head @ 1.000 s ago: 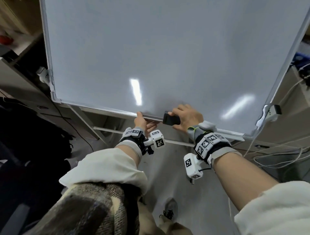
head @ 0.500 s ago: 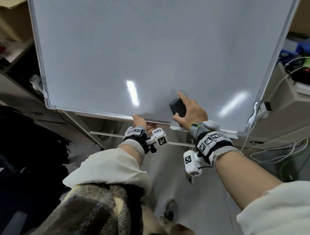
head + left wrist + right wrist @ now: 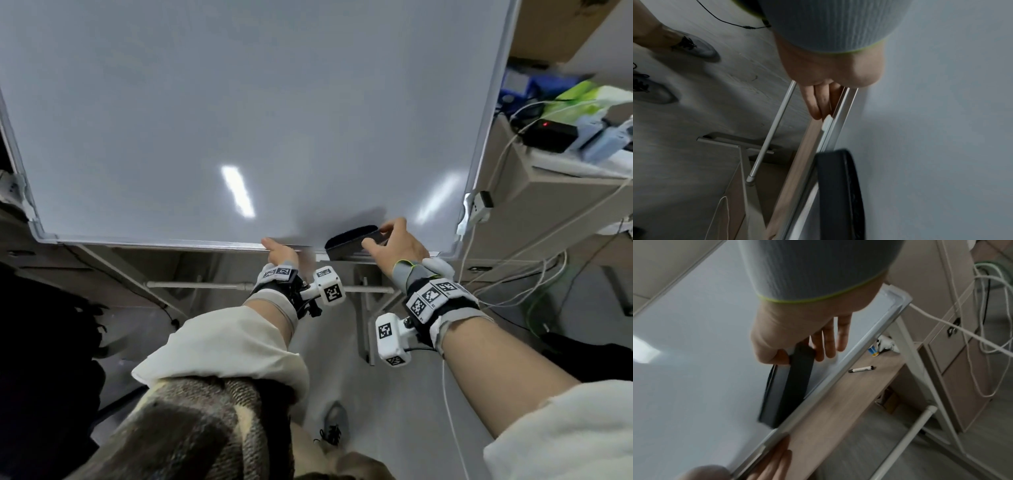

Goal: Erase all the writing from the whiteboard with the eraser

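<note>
The whiteboard (image 3: 239, 120) fills the head view and its surface shows no writing. My right hand (image 3: 380, 236) grips the black eraser (image 3: 352, 240), which lies lengthwise against the board just above the bottom frame, near the right corner. The right wrist view shows the thumb and fingers of my right hand (image 3: 807, 344) curled round one end of the eraser (image 3: 789, 386). My left hand (image 3: 279, 251) holds the bottom frame left of the eraser, thumb on the front. Its fingers (image 3: 818, 100) curl behind the frame, and the eraser (image 3: 840, 194) is close by.
A marker (image 3: 860, 369) lies on a wooden ledge (image 3: 838, 410) below the board. White cables (image 3: 513, 274) hang at the right by a desk holding a black box (image 3: 548, 133). The stand's crossbar (image 3: 205, 285) runs under the board. My shoe (image 3: 334, 421) is on the floor.
The eraser went up onto the board half a second ago and has come back down to the bottom frame, now lying lengthwise. My left hand stays on the frame.
</note>
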A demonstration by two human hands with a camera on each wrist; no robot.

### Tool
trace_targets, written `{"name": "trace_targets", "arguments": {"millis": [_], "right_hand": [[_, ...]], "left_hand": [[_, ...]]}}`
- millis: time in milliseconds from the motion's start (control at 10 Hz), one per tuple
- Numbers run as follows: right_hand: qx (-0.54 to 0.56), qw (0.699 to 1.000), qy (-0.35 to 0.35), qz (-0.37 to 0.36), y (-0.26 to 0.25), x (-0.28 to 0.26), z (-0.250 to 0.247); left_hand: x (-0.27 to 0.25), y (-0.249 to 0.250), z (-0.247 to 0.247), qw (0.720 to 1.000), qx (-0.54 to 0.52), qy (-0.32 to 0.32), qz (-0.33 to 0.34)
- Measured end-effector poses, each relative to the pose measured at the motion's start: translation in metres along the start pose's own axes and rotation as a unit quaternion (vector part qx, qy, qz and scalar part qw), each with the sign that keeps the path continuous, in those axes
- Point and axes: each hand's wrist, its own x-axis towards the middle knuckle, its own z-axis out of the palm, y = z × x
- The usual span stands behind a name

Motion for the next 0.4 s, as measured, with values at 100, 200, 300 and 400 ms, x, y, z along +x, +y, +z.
{"name": "trace_targets", "arguments": {"millis": [100, 200, 300, 400], "right_hand": [[-0.037, 0.999, -0.020, -0.007, 0.006, -0.002, 0.002], [-0.042, 0.998, -0.050, -0.005, 0.003, -0.005, 0.008], [-0.042, 0.997, -0.058, -0.005, -0.003, -0.007, 0.013], [-0.015, 0.999, -0.031, -0.020, -0.009, -0.003, 0.008]], "left_hand": [[-0.157, 0.040, -0.037, 0.999, 0.015, -0.049, 0.000], [-0.226, 0.059, -0.056, 0.994, -0.060, -0.096, -0.002], [-0.226, 0.061, -0.060, 0.993, -0.055, -0.105, -0.007], [-0.210, 0.061, -0.059, 0.996, -0.030, -0.086, 0.009]]}}
